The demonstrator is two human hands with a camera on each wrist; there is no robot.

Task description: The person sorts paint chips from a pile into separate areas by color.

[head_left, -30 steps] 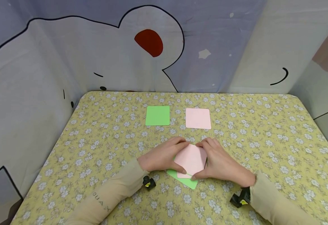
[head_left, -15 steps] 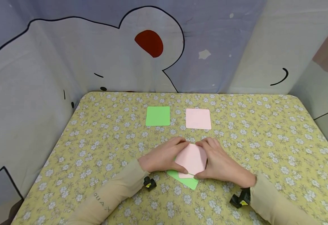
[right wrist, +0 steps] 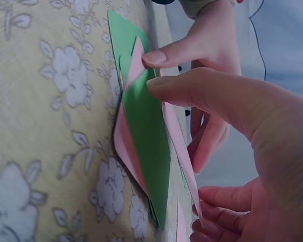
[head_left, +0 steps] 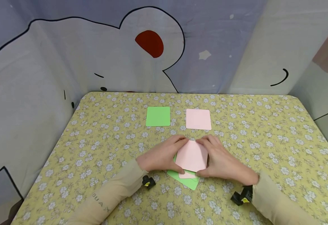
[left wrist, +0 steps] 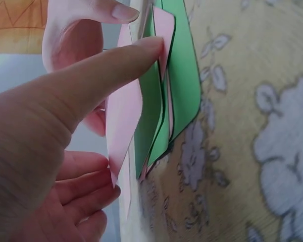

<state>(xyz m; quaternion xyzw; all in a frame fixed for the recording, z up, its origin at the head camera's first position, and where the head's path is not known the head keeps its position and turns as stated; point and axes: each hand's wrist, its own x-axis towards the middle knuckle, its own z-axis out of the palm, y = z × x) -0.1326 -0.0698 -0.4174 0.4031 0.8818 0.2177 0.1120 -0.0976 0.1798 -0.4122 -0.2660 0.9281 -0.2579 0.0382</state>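
Both hands hold a square pink card (head_left: 192, 155) over a loose pile of green and pink cards. My left hand (head_left: 162, 155) grips its left side, thumb at the near corner and fingers at the far edge. On the opposite side, my right hand (head_left: 221, 162) grips it the same way. Below lie a green card (head_left: 191, 183) turned at an angle and a strip of another pink card (head_left: 187, 175). The left wrist view shows the top pink card (left wrist: 123, 113) standing apart from the green cards (left wrist: 184, 75). Between the thumbs, layers overlap; their exact number is hidden.
A green card (head_left: 158, 116) and a pink card (head_left: 198, 119) lie flat side by side farther back on the flowered tablecloth (head_left: 110, 134). A printed curtain (head_left: 217, 47) hangs behind the table and along its sides.
Both hands have shifted slightly away from the body with the top pink card. A wider green strip now shows beneath its near edge. The two cards at the back stay put.
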